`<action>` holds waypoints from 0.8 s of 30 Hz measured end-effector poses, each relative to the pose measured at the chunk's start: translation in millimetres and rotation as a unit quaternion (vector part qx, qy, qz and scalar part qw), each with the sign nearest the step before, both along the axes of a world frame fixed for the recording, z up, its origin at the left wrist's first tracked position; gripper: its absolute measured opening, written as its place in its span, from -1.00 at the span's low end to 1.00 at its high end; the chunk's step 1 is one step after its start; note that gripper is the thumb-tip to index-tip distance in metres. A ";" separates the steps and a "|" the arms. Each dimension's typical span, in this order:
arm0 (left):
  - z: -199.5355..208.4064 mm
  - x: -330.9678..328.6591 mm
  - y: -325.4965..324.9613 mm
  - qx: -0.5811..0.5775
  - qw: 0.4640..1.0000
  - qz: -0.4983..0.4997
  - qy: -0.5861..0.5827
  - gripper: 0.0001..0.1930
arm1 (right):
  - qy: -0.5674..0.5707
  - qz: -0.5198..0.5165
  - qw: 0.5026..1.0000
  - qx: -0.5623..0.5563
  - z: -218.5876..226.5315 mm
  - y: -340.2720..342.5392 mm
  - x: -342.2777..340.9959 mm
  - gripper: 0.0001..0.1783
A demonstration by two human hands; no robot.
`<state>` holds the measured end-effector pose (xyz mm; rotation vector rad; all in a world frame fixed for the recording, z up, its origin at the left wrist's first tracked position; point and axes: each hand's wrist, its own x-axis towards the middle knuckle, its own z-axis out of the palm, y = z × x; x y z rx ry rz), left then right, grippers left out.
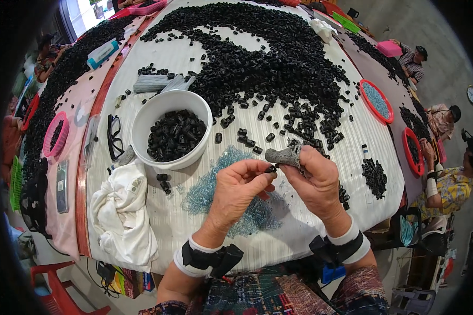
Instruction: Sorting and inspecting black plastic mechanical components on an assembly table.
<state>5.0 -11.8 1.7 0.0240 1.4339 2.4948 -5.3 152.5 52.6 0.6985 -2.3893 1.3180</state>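
My left hand point(237, 188) pinches a small black plastic piece point(270, 169) between thumb and fingertips. My right hand point(316, 177) is closed around a tool with a grey cloth-wrapped handle point(285, 156). The tool's tip points at the black piece, and whether they touch is too small to tell. Beneath my hands lies a heap of small clear bluish pieces point(215, 191). To the left stands a white bucket point(141, 137) holding many black plastic pieces point(176, 134). More loose black pieces point(250, 143) lie just beyond my hands.
A huge pile of black pieces point(278, 58) covers the table's point(376, 210) far part. A white cloth point(122, 215), eyeglasses point(114, 137) and bundled grey strips point(155, 83) lie left. At right sit a red basket of bluish pieces point(376, 100) and thin black pieces point(374, 178). Other people work around.
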 end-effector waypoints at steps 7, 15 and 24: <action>-0.7 0.6 -0.1 -0.002 1.000 -0.010 0.006 -0.79 | 0.075 -0.036 0.996 0.023 -12.4 -5.4 0.7 -0.84; -2.6 1.2 -0.2 -0.015 1.000 -0.007 0.007 -0.78 | 0.039 -0.048 0.998 -0.004 -21.7 -8.3 3.2 -0.83; -3.9 0.4 -1.1 -0.021 0.999 -0.018 0.017 -0.79 | 0.029 -0.048 0.998 -0.026 -26.4 -6.5 4.0 -0.79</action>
